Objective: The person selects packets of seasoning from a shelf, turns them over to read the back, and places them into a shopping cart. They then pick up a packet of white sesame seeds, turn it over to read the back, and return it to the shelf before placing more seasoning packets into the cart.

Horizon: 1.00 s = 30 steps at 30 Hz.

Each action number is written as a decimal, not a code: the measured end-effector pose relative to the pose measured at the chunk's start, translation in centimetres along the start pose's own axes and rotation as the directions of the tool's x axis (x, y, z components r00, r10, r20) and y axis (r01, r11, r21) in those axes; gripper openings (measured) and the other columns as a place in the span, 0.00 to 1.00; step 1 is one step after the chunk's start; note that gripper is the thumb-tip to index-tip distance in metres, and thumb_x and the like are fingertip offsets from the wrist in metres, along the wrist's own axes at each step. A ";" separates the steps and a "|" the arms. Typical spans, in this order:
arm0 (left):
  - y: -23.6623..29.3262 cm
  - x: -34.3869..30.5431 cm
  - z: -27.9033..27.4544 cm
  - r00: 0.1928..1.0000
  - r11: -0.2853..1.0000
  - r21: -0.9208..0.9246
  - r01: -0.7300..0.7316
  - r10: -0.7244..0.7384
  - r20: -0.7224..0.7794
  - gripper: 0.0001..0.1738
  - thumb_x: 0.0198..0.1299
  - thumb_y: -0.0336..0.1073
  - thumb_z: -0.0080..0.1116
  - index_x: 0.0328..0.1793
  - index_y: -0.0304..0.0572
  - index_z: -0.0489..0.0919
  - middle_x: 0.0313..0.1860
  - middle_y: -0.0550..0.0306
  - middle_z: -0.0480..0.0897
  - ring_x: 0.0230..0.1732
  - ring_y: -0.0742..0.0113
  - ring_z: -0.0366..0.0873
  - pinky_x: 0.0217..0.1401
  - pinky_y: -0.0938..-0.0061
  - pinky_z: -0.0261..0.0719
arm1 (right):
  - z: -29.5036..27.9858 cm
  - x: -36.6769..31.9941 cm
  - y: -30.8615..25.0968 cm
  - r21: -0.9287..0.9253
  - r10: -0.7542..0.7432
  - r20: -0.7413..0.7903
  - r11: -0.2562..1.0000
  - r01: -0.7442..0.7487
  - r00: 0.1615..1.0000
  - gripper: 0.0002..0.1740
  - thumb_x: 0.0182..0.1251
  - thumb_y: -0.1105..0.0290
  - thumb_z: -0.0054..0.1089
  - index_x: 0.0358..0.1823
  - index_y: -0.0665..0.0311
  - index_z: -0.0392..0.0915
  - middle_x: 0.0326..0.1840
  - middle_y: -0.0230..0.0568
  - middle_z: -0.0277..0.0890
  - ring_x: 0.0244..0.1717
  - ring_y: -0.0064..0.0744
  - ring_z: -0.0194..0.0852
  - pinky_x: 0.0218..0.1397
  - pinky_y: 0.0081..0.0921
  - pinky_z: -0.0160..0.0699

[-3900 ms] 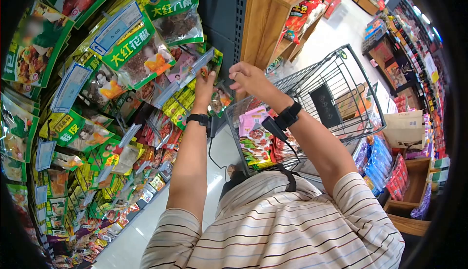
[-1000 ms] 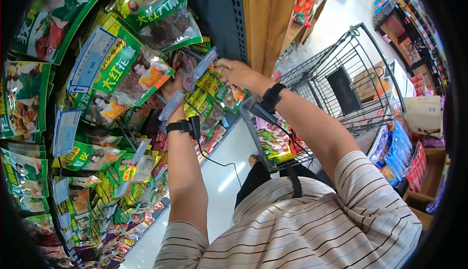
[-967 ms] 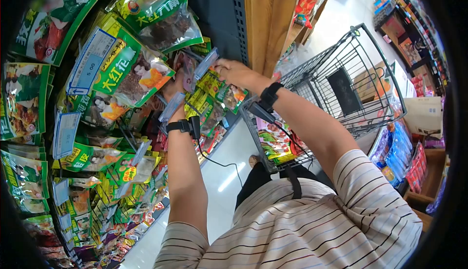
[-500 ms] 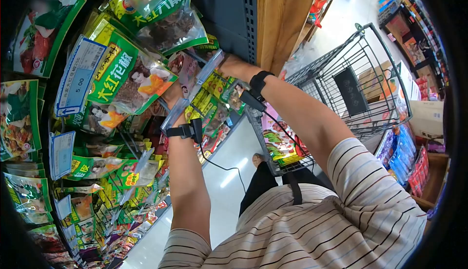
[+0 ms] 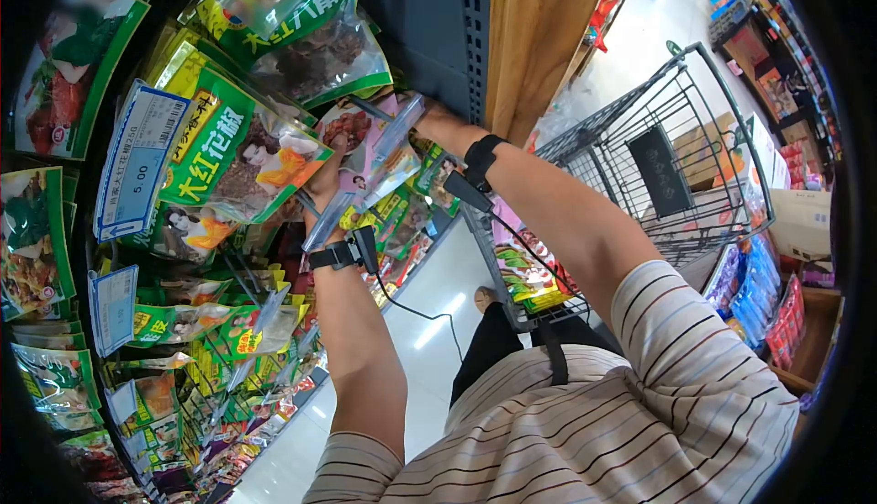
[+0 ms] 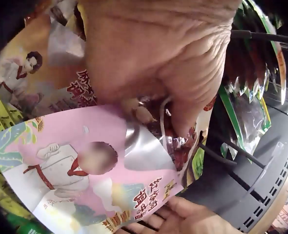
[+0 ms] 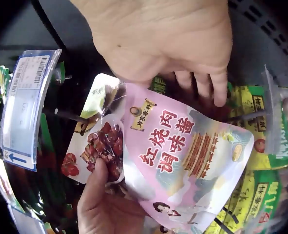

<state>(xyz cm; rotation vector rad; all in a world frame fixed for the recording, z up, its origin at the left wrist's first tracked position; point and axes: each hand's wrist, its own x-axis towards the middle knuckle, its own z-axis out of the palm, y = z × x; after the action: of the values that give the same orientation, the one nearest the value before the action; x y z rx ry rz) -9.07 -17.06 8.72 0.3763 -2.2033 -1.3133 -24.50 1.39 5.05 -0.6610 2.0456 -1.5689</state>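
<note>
The left hand (image 5: 322, 192) grips a pink-and-white sauce packet (image 5: 347, 130) among the hanging goods. In the right wrist view the left thumb and hand (image 7: 107, 207) lie over the meat picture at the edge of the packet (image 7: 178, 151); in the left wrist view the hand (image 6: 158, 53) covers the top of the packet (image 6: 85, 170). The right hand (image 5: 443, 128) is by a clear tag holder. Its relaxed fingers in the right wrist view (image 7: 168, 44) reach down behind the packet's upper edge; the right thumb is hidden. Fingertips of the right hand (image 6: 195, 219) show beside the packet's lower edge.
Green spice bags (image 5: 233, 143) with price tags (image 5: 142, 162) hang at the left. Metal pegs (image 7: 70, 117) stick out near the hands. A wooden shelf end (image 5: 530, 38) stands ahead. The cart (image 5: 658, 175), at the right, holds several packets (image 5: 530, 276).
The pink packet has come further into view between the hands and its face is turned more to the camera. Both hands have come from apart to around the packet, among the pegs.
</note>
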 end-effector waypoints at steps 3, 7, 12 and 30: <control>0.2 -0.6 -0.8 0.998 0.968 0.248 -0.021 0.007 0.058 0.28 0.67 0.42 0.64 0.71 0.44 0.75 0.65 0.47 0.78 0.63 0.58 0.76 0.70 0.63 0.71 | 0.0 0.1 -0.5 0.071 0.076 0.005 0.995 -0.077 0.997 0.26 0.76 0.52 0.43 0.66 0.59 0.71 0.69 0.51 0.73 0.68 0.53 0.70 0.69 0.38 0.68; -3.2 -0.7 -1.1 0.986 0.971 0.171 -0.168 0.165 0.031 0.24 0.72 0.38 0.58 0.72 0.47 0.75 0.68 0.45 0.77 0.67 0.60 0.74 0.73 0.64 0.68 | -1.1 -2.0 -4.5 0.289 0.210 0.069 0.931 -0.221 0.975 0.27 0.78 0.49 0.40 0.64 0.59 0.73 0.68 0.51 0.73 0.68 0.51 0.70 0.69 0.36 0.67; -3.9 -0.3 -1.1 0.907 0.814 0.437 -0.382 0.422 0.008 0.21 0.67 0.39 0.63 0.62 0.36 0.76 0.57 0.48 0.80 0.57 0.59 0.77 0.63 0.65 0.72 | -0.6 -0.6 -2.1 0.271 0.146 0.055 0.950 -0.156 0.988 0.27 0.81 0.51 0.33 0.65 0.60 0.73 0.63 0.49 0.76 0.66 0.45 0.70 0.71 0.33 0.62; 2.9 0.4 0.9 0.962 0.992 0.113 -0.064 0.091 -0.256 0.34 0.67 0.56 0.62 0.65 0.31 0.75 0.64 0.42 0.78 0.62 0.49 0.74 0.66 0.59 0.67 | -1.9 -2.6 -1.7 -0.049 -0.150 0.078 0.987 0.155 0.986 0.29 0.77 0.47 0.39 0.62 0.63 0.74 0.67 0.52 0.72 0.68 0.46 0.69 0.70 0.34 0.64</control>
<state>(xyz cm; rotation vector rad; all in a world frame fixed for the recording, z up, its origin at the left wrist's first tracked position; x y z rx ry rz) -9.75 -15.18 11.08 0.4688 -2.0460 -1.0457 -23.52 4.07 7.38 -0.9023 2.0305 -1.5512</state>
